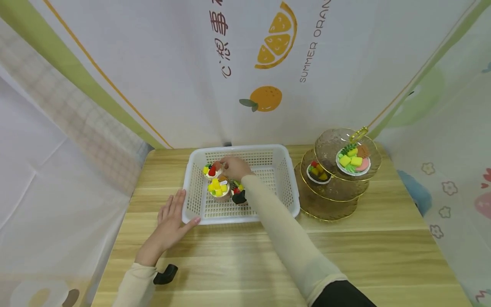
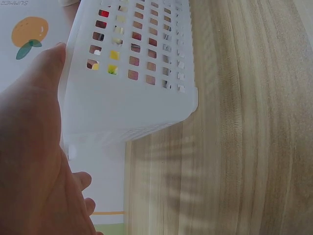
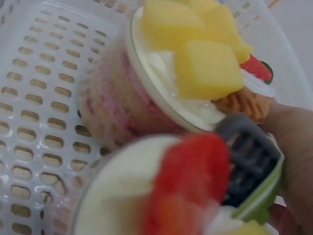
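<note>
My right hand point(image 1: 236, 167) reaches into the white basket point(image 1: 284, 170) and grips a toy dessert cup point(image 1: 212, 171) topped with a strawberry at the rim. Its fingertips are partly hidden. Close in front stand a mango-topped dessert cup point(image 1: 218, 188) and another dessert cup point(image 1: 238, 194) with a dark piece and red fruit. In the right wrist view the mango cubes point(image 3: 208, 68) and a blurred red strawberry slice point(image 3: 190, 181) lie near the camera, with the right hand point(image 3: 296, 147) behind them. My left hand point(image 1: 171, 226) rests with spread, straight fingers against the basket's near left corner.
A three-tier stand with gold rims point(image 1: 330, 213) is right of the basket. It bears a dessert bowl point(image 1: 353, 161) on top and another dessert bowl point(image 1: 319, 172) below. A black strap piece point(image 1: 166, 274) shows by the left wrist. A printed curtain point(image 1: 184, 85) hangs behind the table.
</note>
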Motion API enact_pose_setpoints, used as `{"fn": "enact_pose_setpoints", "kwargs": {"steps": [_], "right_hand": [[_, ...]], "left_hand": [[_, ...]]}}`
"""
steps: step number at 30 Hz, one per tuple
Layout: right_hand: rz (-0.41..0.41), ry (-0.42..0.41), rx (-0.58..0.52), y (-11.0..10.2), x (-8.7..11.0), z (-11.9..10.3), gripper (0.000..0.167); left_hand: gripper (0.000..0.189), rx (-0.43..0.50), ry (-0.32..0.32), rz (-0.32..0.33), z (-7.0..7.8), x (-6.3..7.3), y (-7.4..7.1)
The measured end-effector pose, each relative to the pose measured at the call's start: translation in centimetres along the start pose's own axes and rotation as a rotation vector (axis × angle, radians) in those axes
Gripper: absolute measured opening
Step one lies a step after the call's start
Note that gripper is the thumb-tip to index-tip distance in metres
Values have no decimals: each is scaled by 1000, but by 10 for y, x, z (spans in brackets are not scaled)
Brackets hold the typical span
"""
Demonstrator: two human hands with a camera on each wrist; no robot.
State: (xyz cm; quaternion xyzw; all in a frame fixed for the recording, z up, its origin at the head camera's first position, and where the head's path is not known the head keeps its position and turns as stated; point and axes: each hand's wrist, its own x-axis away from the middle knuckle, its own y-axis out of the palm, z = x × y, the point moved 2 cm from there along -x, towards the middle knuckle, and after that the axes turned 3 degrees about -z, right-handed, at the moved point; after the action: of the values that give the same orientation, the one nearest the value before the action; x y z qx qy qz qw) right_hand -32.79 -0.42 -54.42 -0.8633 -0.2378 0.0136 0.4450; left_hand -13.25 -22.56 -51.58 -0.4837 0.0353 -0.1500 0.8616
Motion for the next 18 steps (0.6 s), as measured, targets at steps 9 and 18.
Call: {"fn": "enact_pose_setpoints", "kwargs": {"steps": [9,18], "right_hand": [[22,-10,115,5,2,-14,55],[38,28,162,9,1,-17,60]], "left_hand": [[98,8,-17,-15,-1,3,2],[98,23,-9,-7,0,1,1]]}}
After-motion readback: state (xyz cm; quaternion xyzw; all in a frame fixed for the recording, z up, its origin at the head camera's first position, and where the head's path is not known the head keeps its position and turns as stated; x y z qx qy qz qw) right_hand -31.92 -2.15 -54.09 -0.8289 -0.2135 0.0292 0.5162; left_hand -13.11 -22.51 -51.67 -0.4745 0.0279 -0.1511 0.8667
